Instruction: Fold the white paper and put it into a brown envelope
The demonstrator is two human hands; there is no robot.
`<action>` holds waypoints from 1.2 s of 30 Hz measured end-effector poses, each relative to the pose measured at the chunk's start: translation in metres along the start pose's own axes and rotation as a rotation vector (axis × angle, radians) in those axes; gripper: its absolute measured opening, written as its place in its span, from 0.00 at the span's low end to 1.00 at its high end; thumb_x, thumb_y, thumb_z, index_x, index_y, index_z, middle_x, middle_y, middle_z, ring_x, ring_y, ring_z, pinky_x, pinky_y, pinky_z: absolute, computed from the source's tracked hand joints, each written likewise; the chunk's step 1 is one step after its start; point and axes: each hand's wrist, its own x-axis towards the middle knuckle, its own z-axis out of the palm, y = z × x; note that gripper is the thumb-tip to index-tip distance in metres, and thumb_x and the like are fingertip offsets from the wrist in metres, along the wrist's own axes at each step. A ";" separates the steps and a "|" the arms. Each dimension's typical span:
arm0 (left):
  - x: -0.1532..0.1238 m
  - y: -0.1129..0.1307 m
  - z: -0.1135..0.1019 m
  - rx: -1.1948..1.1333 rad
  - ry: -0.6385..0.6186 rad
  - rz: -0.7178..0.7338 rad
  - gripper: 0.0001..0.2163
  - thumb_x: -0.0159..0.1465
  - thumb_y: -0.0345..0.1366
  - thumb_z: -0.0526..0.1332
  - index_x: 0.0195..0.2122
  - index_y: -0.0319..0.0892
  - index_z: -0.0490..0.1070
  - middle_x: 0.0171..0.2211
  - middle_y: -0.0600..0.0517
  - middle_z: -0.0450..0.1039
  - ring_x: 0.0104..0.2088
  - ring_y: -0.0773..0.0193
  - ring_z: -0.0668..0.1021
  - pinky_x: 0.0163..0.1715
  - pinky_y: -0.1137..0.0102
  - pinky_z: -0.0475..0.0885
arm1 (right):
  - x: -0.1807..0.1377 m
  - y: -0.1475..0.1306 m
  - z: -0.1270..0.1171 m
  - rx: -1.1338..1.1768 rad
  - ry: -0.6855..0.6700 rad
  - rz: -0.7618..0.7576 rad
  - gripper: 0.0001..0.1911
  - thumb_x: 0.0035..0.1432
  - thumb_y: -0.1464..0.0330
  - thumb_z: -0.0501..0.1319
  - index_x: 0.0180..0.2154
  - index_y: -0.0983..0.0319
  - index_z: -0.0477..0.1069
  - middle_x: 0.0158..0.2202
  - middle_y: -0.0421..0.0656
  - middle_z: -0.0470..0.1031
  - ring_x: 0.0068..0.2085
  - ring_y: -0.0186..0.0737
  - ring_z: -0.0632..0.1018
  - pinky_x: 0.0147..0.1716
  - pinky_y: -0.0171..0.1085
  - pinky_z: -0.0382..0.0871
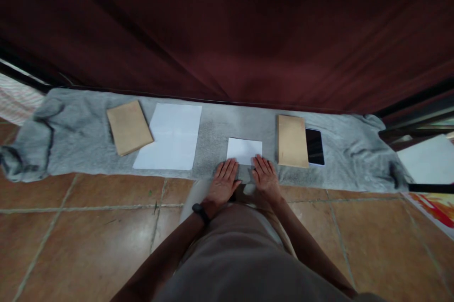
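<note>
A small folded white paper [244, 149] lies on a grey cloth [220, 127] spread on the floor. My left hand [223, 180] lies flat with fingers stretched out, fingertips pressing the paper's near left edge. My right hand [265, 176] is also flat and open, its fingertips on the paper's near right edge. A dark band sits on my left wrist.
A white sheet [170, 136] and a brown envelope [129, 127] lie to the left on the cloth. Another brown envelope [292, 140] and a dark phone [314, 146] lie to the right. A dark red curtain [230, 32] hangs behind. Tiled floor [88, 226] is in front.
</note>
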 end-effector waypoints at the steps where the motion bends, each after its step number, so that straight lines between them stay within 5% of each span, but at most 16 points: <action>1: 0.001 0.000 -0.001 -0.003 -0.002 -0.006 0.29 0.74 0.45 0.51 0.72 0.35 0.57 0.72 0.42 0.56 0.73 0.52 0.57 0.72 0.54 0.53 | 0.000 0.001 -0.001 -0.001 0.002 0.004 0.26 0.74 0.65 0.49 0.70 0.61 0.59 0.70 0.51 0.63 0.70 0.51 0.64 0.68 0.56 0.58; 7: 0.018 0.001 -0.014 -0.036 -0.010 -0.106 0.24 0.75 0.44 0.47 0.68 0.41 0.65 0.68 0.45 0.65 0.67 0.50 0.69 0.64 0.55 0.65 | 0.006 0.004 0.001 0.029 0.050 0.045 0.24 0.75 0.65 0.47 0.66 0.63 0.65 0.67 0.52 0.67 0.68 0.51 0.67 0.66 0.54 0.60; 15: 0.047 -0.003 -0.016 -0.030 -0.016 -0.126 0.23 0.75 0.42 0.47 0.66 0.39 0.67 0.67 0.43 0.66 0.60 0.47 0.74 0.59 0.53 0.68 | 0.015 0.007 0.007 0.031 0.119 0.103 0.23 0.73 0.66 0.49 0.64 0.62 0.68 0.65 0.52 0.70 0.66 0.51 0.68 0.63 0.53 0.63; 22: 0.067 -0.004 -0.011 -0.038 0.026 -0.128 0.24 0.74 0.40 0.48 0.67 0.36 0.65 0.67 0.41 0.66 0.63 0.47 0.71 0.65 0.51 0.62 | 0.015 0.008 0.010 0.078 0.151 0.138 0.22 0.71 0.68 0.50 0.62 0.61 0.69 0.63 0.52 0.72 0.66 0.51 0.69 0.63 0.54 0.63; 29: 0.086 0.002 0.000 -0.049 0.009 -0.044 0.27 0.73 0.45 0.51 0.70 0.37 0.60 0.73 0.41 0.55 0.74 0.47 0.54 0.72 0.47 0.50 | 0.018 0.006 0.010 0.075 0.178 0.158 0.20 0.72 0.66 0.51 0.60 0.61 0.71 0.61 0.51 0.74 0.63 0.50 0.72 0.61 0.51 0.63; 36: 0.090 -0.004 0.004 -0.050 0.004 -0.093 0.29 0.74 0.47 0.50 0.72 0.37 0.57 0.73 0.40 0.54 0.74 0.47 0.54 0.72 0.46 0.49 | 0.019 0.002 0.008 0.061 0.160 0.184 0.20 0.73 0.66 0.50 0.61 0.61 0.70 0.62 0.51 0.73 0.63 0.50 0.71 0.62 0.51 0.60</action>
